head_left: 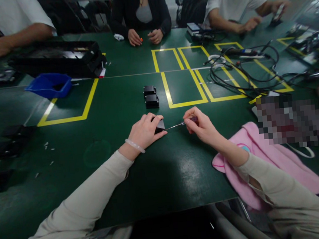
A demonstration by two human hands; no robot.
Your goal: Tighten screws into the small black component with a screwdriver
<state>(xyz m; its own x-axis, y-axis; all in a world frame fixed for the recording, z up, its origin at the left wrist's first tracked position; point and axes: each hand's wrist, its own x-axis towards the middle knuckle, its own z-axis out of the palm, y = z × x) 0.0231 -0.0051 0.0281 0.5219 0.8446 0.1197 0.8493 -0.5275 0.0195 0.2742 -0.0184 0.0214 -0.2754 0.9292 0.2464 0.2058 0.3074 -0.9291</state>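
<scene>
Two small black blocks sit stacked just beyond the grip. A blue bin lies far left; tangled black cables far right. A pink cloth lies near right.

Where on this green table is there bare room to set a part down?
Bare green lies between the left hand and the yellow outline, and inside the yellow box beside the two black blocks. Crowded: cables at right, pink cloth under the right hand.

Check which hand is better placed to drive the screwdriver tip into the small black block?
Right hand: it grips the screwdriver, tip aimed at the small black block. Left hand is busy pinning that block to the table.
</scene>
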